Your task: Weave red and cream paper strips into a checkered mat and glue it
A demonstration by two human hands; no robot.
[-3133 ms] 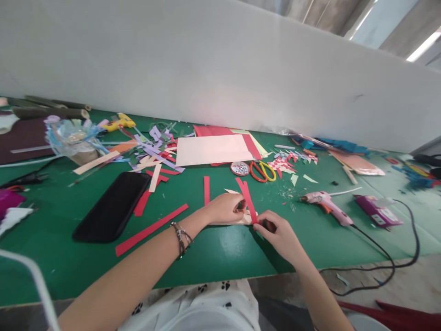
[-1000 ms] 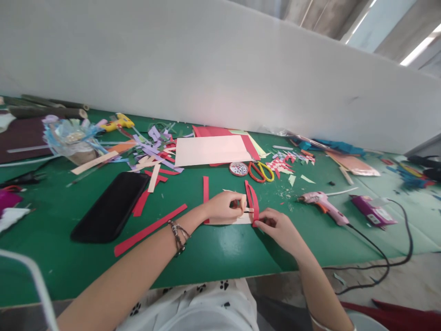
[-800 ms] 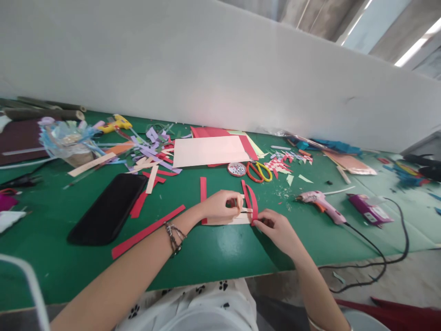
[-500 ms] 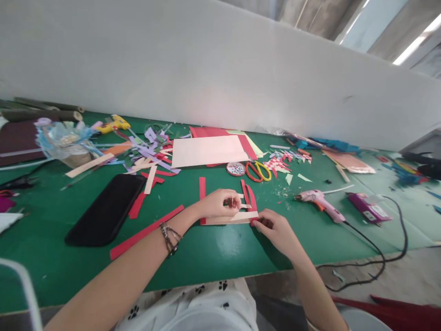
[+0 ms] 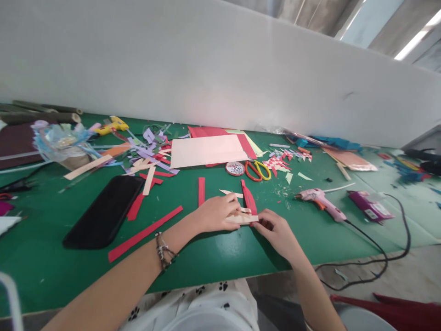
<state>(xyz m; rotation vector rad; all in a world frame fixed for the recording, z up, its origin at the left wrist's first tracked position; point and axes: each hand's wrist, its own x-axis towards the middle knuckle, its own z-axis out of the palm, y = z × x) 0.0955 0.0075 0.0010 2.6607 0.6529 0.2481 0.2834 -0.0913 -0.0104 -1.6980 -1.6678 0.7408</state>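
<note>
My left hand lies palm down over the paper work, its fingers bent and pressed on a cream paper strip. My right hand pinches the lower end of a red paper strip, where the right end of the cream strip crosses it. Another red strip stands upright on the left, its lower part hidden by my left hand. A thin pointed cream piece shows above my left fingers.
A black phone and a long red strip lie left. Beyond my hands are a cream sheet, a dish of googly eyes, scissors and paper scraps. A pink glue gun with its cord lies right.
My left hand has come down from above the strips and now presses on the cream strip. My right hand keeps its pinch at the right corner, nearly unmoved.
</note>
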